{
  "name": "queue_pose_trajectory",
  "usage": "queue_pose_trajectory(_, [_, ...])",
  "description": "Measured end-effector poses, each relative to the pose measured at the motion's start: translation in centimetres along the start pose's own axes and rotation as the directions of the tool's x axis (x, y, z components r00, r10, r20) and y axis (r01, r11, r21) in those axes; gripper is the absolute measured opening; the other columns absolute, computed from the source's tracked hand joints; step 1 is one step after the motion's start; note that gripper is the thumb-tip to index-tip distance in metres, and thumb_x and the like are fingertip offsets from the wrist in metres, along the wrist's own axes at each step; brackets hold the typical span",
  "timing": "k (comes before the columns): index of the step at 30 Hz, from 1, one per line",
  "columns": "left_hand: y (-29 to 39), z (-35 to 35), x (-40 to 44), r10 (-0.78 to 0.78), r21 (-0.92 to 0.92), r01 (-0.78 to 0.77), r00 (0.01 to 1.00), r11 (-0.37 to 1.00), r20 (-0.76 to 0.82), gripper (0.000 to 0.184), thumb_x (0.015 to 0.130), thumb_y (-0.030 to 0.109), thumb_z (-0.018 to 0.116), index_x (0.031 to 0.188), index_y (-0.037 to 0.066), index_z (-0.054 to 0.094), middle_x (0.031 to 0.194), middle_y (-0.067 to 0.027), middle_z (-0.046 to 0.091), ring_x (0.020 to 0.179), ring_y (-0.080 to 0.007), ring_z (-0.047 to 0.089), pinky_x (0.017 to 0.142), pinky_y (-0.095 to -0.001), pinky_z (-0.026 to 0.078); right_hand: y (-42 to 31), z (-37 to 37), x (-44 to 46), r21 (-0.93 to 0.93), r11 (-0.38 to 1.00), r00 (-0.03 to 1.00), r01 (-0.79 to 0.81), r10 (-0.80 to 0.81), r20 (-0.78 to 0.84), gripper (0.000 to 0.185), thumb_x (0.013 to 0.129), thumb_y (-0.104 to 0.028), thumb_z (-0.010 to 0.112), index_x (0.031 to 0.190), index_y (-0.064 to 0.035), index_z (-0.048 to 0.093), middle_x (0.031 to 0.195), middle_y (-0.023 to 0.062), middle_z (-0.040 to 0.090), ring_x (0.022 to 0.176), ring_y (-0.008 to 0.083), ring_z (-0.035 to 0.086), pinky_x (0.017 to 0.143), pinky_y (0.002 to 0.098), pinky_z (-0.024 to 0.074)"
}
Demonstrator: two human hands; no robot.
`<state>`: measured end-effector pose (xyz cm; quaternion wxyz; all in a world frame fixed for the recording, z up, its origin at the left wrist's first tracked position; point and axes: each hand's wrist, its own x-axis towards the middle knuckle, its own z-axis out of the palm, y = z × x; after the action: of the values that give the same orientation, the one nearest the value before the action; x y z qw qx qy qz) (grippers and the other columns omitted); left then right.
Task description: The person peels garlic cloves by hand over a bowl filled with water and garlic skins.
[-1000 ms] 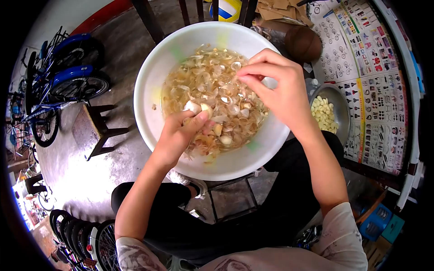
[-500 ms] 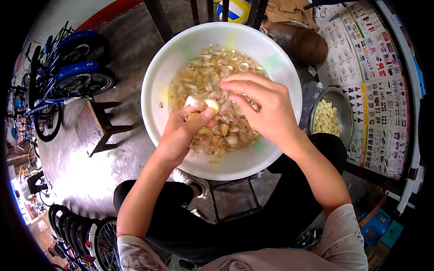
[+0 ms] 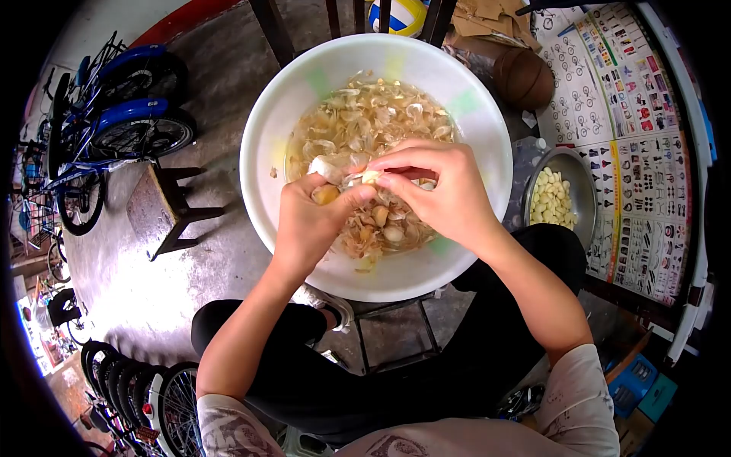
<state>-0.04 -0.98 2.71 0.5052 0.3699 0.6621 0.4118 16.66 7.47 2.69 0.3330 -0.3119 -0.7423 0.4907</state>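
Above a large white basin [image 3: 263, 114], my two hands meet at a pale garlic clove [image 3: 371, 177]. My right hand [image 3: 449, 190] pinches this clove between thumb and fingertips. The thumb of my left hand [image 3: 304, 221] presses against the same clove from the other side. A whitish garlic piece [image 3: 324, 166] and a yellowish clove [image 3: 325, 194] are also tucked in my left hand's fingers. Below, the basin holds water with many loose garlic skins [image 3: 358, 114] and some unpeeled cloves [image 3: 392, 232]. My fingers partly hide the held pieces.
At the right, a metal bowl [image 3: 586, 190] holds many peeled garlic cloves [image 3: 552, 199]. A brown ball [image 3: 523, 78] and a yellow, blue and white ball [image 3: 397, 17] lie beyond the basin. A wooden stool [image 3: 156, 209] and bicycles [image 3: 137, 126] stand left.
My right hand has come down and left to meet my left hand, its fingers closing on the pale clove. The left hand keeps its garlic pieces, nearly in the same place.
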Motion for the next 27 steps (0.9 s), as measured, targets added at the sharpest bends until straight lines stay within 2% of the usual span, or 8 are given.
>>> queue_pose_trajectory(2, [0.1, 0.0, 0.1, -0.128, -0.195, 0.121, 0.992, 0.973, -0.023, 0.029, 0.085, 0.014, 0.078, 0.108, -0.002, 0.070, 0.086, -0.0058, 0.071, 0.073, -0.0063, 0.063, 0.062, -0.0219, 0.052, 0.0, -0.2, 0.1, -0.038, 0.999, 0.999, 0.029, -0.028, 0.016, 0.012, 0.081, 0.000, 0.073, 0.093, 0.0011, 0.073, 0.085, 0.0105, 0.071, 0.069, 0.0189, 0.069, 0.065, 0.0260, 0.0563])
queue_pose_trajectory(5, [-0.1, 0.0, 0.1, -0.111, -0.219, 0.103, 0.994, 0.970, -0.023, 0.027, 0.085, 0.013, 0.077, 0.106, 0.000, 0.068, 0.083, -0.0028, 0.068, 0.063, -0.0040, 0.057, 0.051, -0.0180, 0.041, 0.0, -0.4, 0.0, -0.050, 0.998, 0.999, 0.049, -0.048, 0.022, 0.012, 0.080, 0.001, 0.073, 0.092, 0.0009, 0.073, 0.083, 0.0102, 0.071, 0.068, 0.0190, 0.068, 0.063, 0.0260, 0.0551])
queue_pose_trajectory(9, [0.1, -0.3, 0.0, -0.080, -0.279, 0.073, 0.997, 0.958, -0.011, 0.027, 0.084, 0.011, 0.078, 0.107, 0.001, 0.068, 0.081, -0.0015, 0.068, 0.062, -0.0039, 0.056, 0.050, -0.0181, 0.040, 0.3, -0.3, -0.1, 0.102, 0.995, 1.000, 0.019, -0.017, -0.019, 0.008, 0.079, 0.002, 0.074, 0.087, 0.0013, 0.072, 0.081, 0.0103, 0.070, 0.068, 0.0183, 0.067, 0.060, 0.0271, 0.0526])
queue_pose_trajectory(11, [0.1, -0.5, 0.0, -0.056, -0.306, 0.057, 0.998, 0.950, 0.011, 0.034, 0.084, 0.007, 0.078, 0.114, -0.005, 0.066, 0.093, -0.0087, 0.071, 0.077, -0.0085, 0.065, 0.066, -0.0228, 0.055, 0.1, -0.5, 0.1, 0.080, 0.996, 0.999, 0.039, -0.038, -0.020, 0.007, 0.079, 0.002, 0.074, 0.085, 0.0015, 0.071, 0.080, 0.0102, 0.069, 0.068, 0.0187, 0.067, 0.060, 0.0277, 0.0518])
queue_pose_trajectory(13, [0.5, -0.7, -0.1, -0.071, -0.291, 0.073, 0.997, 0.954, 0.017, 0.035, 0.083, 0.006, 0.078, 0.114, -0.005, 0.066, 0.095, -0.0090, 0.071, 0.080, -0.0088, 0.065, 0.069, -0.0234, 0.055, -0.1, -0.7, 0.4, 0.059, 0.996, 0.998, 0.060, -0.059, -0.020, 0.007, 0.078, 0.002, 0.075, 0.083, 0.0017, 0.070, 0.079, 0.0101, 0.069, 0.068, 0.0191, 0.067, 0.060, 0.0284, 0.0510])
queue_pose_trajectory(15, [0.6, -0.8, 0.0, -0.086, -0.275, 0.088, 0.996, 0.957, 0.022, 0.036, 0.082, 0.006, 0.079, 0.114, -0.004, 0.066, 0.096, -0.0093, 0.071, 0.083, -0.0091, 0.065, 0.072, -0.0240, 0.055, -0.1, -0.8, 0.6, -0.046, 0.978, 0.979, 0.201, -0.199, 0.040, 0.008, 0.078, 0.003, 0.073, 0.082, 0.0014, 0.066, 0.078, 0.0094, 0.065, 0.068, 0.0208, 0.064, 0.062, 0.0304, 0.0496])
queue_pose_trajectory(21, [0.3, -0.9, 0.1, 0.003, -0.233, 0.001, 1.000, 0.973, 0.017, 0.038, 0.081, 0.006, 0.080, 0.114, -0.004, 0.067, 0.099, -0.0084, 0.072, 0.088, -0.0097, 0.064, 0.081, -0.0263, 0.054, -0.3, -0.6, 0.4, -0.047, 0.984, 0.974, 0.174, -0.165, 0.155, 0.011, 0.085, 0.004, 0.064, 0.089, -0.0004, 0.054, 0.083, 0.0099, 0.056, 0.070, 0.0242, 0.058, 0.065, 0.0334, 0.0465])
queue_pose_trajectory(27, [0.2, -0.7, -0.2, 0.210, -0.015, -0.210, 0.978, 0.978, -0.003, 0.032, 0.084, 0.009, 0.078, 0.112, -0.002, 0.068, 0.099, -0.0084, 0.073, 0.089, -0.0097, 0.063, 0.079, -0.0275, 0.053, 0.2, 0.3, -0.4, -0.036, 0.994, 0.986, 0.106, -0.101, 0.133, 0.012, 0.087, 0.003, 0.060, 0.093, -0.0024, 0.050, 0.086, 0.0108, 0.052, 0.078, 0.0281, 0.055, 0.069, 0.0371, 0.0448])
